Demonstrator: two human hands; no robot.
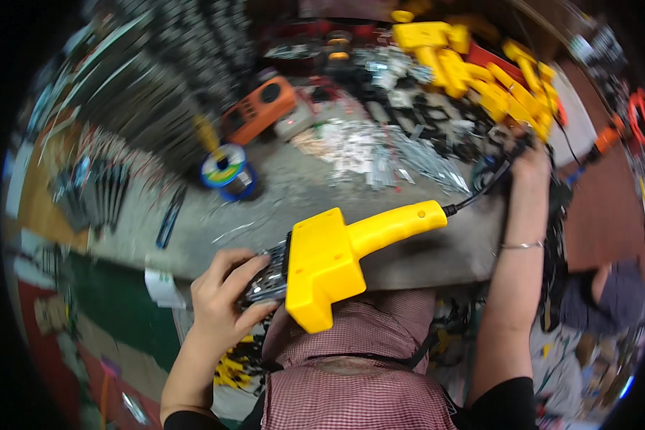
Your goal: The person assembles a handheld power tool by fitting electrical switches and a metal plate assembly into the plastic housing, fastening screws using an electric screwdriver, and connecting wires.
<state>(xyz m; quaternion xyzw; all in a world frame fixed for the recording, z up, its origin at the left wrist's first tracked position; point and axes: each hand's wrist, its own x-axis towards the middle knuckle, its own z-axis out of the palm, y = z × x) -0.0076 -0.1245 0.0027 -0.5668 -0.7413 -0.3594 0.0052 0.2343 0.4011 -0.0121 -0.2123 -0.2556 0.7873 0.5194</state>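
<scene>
My left hand [226, 290] is closed round the dark, clear-looking front end of a yellow corded hand tool [326, 261]. The tool is held above the table's near edge, its yellow handle [398, 228] pointing right. A black cord [480, 193] runs from the handle's end up toward my right hand [530, 161]. That hand reaches far right, to the edge of the parts pile, beside dark coiled cable [489, 172]. Its fingers are blurred and partly hidden, so what they hold, if anything, does not show.
On the grey table [279, 215] are a blue solder spool [229, 174], an orange radio-like box [258, 111], a utility knife [170, 218] and small white and metal parts [365, 147]. Yellow housings [509, 93] pile up at the back right. An orange-handled tool [608, 135] lies farther right.
</scene>
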